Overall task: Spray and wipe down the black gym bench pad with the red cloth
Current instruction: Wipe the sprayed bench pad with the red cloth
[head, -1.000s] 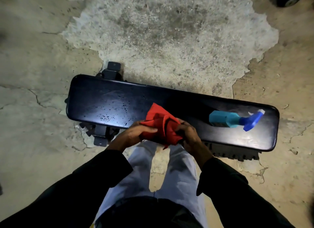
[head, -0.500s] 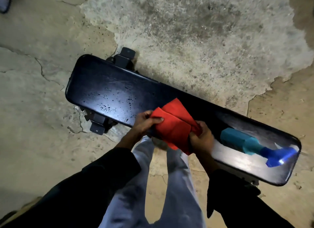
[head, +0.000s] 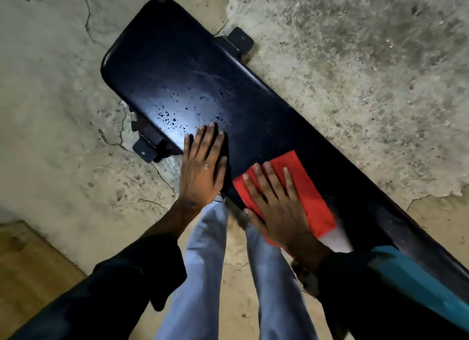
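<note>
Bench pad (head: 203,68) runs diagonally across the cracked concrete floor (head: 50,86) in front of your legs, with the teal spray bottle (head: 416,276) lying on its near-right end beside your right sleeve. Your right hand (head: 276,202) lies flat, fingers spread, pressing the folded red cloth (head: 312,195) onto the pad's near edge, and just to its left your left hand (head: 203,167) rests palm-down on bare vinyl, fingers straight and close together. Beyond your left fingertips, droplets (head: 177,114) bead on the pad's surface toward its far rounded end.
</note>
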